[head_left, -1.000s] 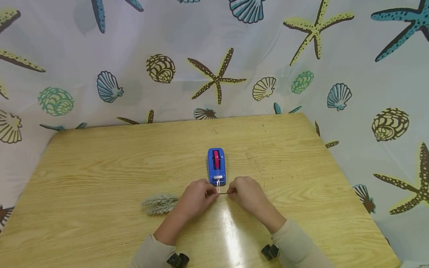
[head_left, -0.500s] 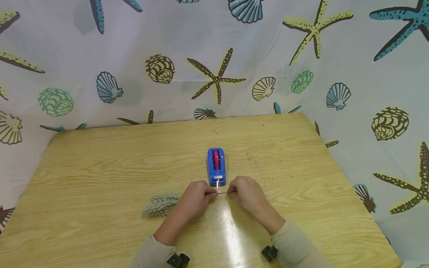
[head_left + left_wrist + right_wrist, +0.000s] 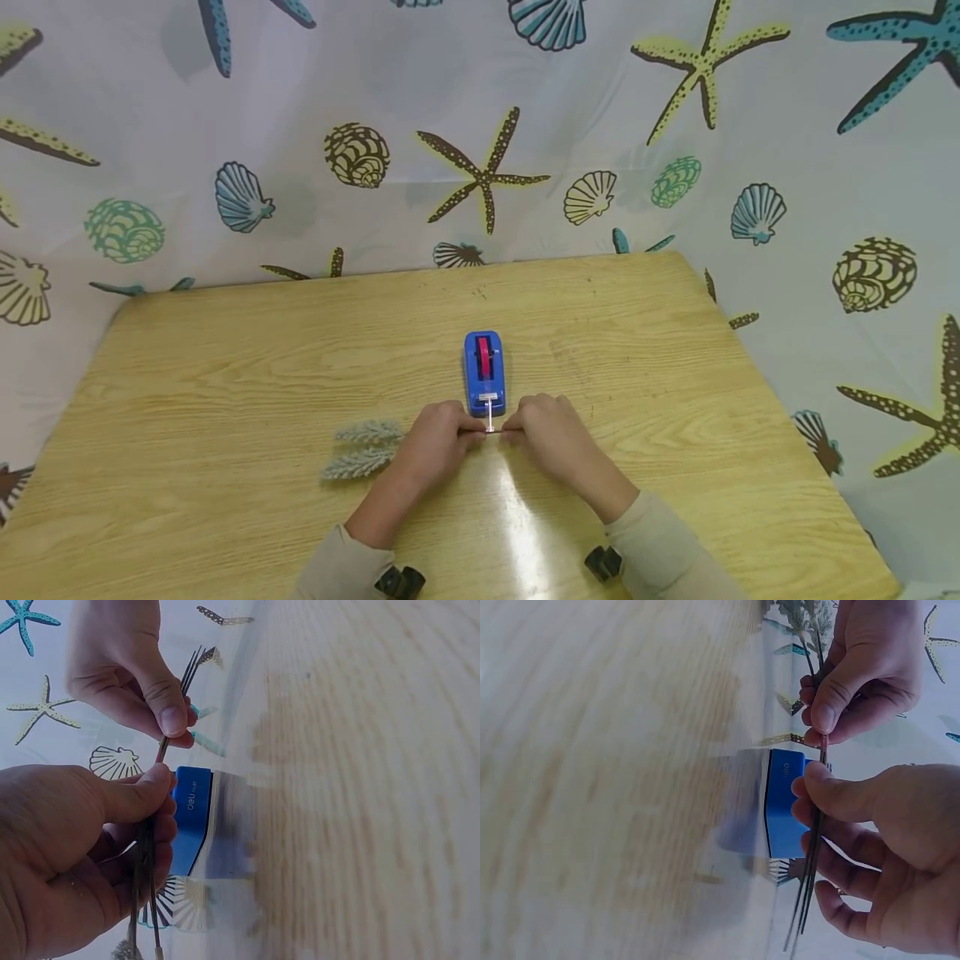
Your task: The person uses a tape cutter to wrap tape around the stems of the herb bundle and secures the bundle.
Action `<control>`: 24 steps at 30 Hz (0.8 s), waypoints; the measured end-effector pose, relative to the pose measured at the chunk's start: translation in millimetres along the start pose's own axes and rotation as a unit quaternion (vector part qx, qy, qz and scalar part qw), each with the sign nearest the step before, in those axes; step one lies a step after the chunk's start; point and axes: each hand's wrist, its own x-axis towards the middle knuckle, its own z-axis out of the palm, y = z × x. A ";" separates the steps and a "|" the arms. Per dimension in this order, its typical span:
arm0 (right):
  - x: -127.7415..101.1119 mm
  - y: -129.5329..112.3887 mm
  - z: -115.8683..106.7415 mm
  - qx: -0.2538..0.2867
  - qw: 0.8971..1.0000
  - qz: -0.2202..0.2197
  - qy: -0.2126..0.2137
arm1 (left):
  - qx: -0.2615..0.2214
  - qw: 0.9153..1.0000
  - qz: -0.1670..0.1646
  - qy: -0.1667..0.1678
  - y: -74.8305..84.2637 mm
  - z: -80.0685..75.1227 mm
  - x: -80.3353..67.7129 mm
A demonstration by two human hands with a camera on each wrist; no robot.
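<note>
Stems point(image 3: 810, 859), thin and dark, are grasped in both my hands, running along a line from 9 to 3 o'clock. My left hand point(image 3: 433, 446) pinches them, thumb against fingers, and my right hand point(image 3: 557, 435) pinches them likewise, the two sets of fingertips near each other with a short length of stem between. The loose ends run out past my right fingers, as both wrist views show. Sprigs point(image 3: 358, 463), grey-green and bushy, are at 9 o'clock, just beside my left hand; I cannot tell whether they touch the table point(image 3: 247, 375).

A blue dispenser point(image 3: 472, 375) stands on the table at 12 o'clock, just beyond my fingertips, its cutting end toward 6. A roll point(image 3: 484, 357) with a pinkish-red core sits upright in it. Clear, shiny tape point(image 3: 490, 412) stretches from that end toward 6 and reaches the stems between my two pinches; how far it goes round them I cannot tell.

Pale sleeves point(image 3: 667, 542) reach in from 7 and 5 o'clock, with a black block point(image 3: 400, 582) by each cuff. White cloth point(image 3: 442, 83) printed with starfish and shells hangs at 12 and along 3 o'clock.
</note>
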 end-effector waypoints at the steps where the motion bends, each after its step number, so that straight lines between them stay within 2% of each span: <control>1: 0.6 0.1 -0.1 0.001 1.000 -0.003 0.009 | 0.000 1.000 -0.003 0.002 0.3 -0.1 -0.3; 8: 2.2 1.9 1.6 0.008 0.998 -0.016 0.065 | -0.005 1.000 -0.022 0.009 1.4 -0.7 0.7; 13: 1.8 2.4 3.0 0.014 0.997 -0.008 0.079 | 0.000 1.000 -0.022 -0.008 1.6 -0.5 1.4; 19: 1.0 0.6 2.6 0.027 0.996 0.004 0.090 | 0.003 0.999 -0.043 -0.028 1.6 -0.3 3.1; 21: 1.0 0.2 3.9 0.029 0.995 0.008 0.095 | 0.004 0.998 -0.050 -0.028 1.3 -0.2 3.3; 24: 1.3 -0.7 6.4 0.031 0.994 0.016 0.106 | 0.010 0.999 -0.042 -0.013 0.6 -0.1 2.6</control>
